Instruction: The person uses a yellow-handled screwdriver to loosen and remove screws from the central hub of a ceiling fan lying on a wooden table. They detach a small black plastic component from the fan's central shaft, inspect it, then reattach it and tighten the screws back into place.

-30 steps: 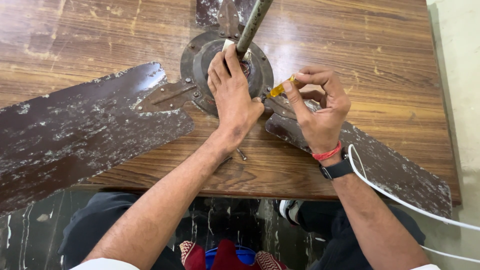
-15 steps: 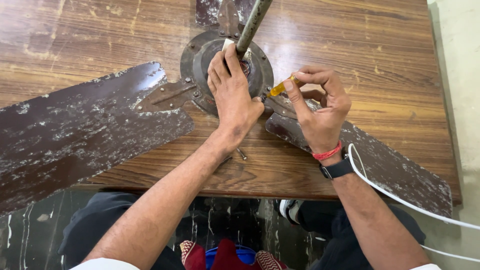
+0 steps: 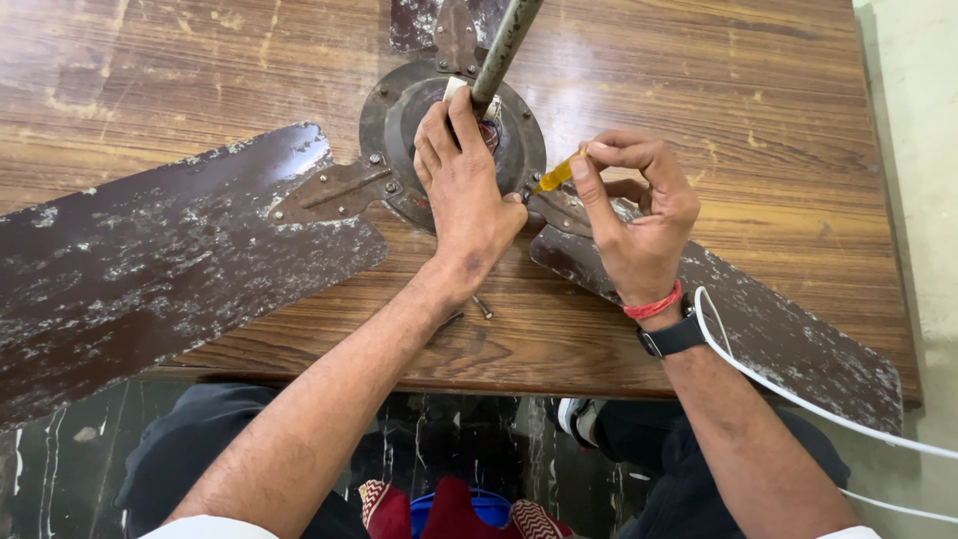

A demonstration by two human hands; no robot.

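Note:
An old brown ceiling fan lies on a wooden table (image 3: 758,90). Its round motor hub (image 3: 394,120) carries a grey down rod (image 3: 504,45) rising toward the camera. My left hand (image 3: 464,190) rests flat on the hub, fingers by the rod's base. My right hand (image 3: 634,215) pinches a small screwdriver with a yellow handle (image 3: 556,175), its tip at the blade bracket on the hub's right edge. One worn blade (image 3: 170,269) stretches left, another blade (image 3: 758,329) runs to the lower right under my right wrist.
A loose screw (image 3: 483,307) lies on the table just below my left wrist. A white cable (image 3: 798,399) curves past my right forearm to the right. A third blade stub (image 3: 439,25) points away at the top. The table's front edge is near my knees.

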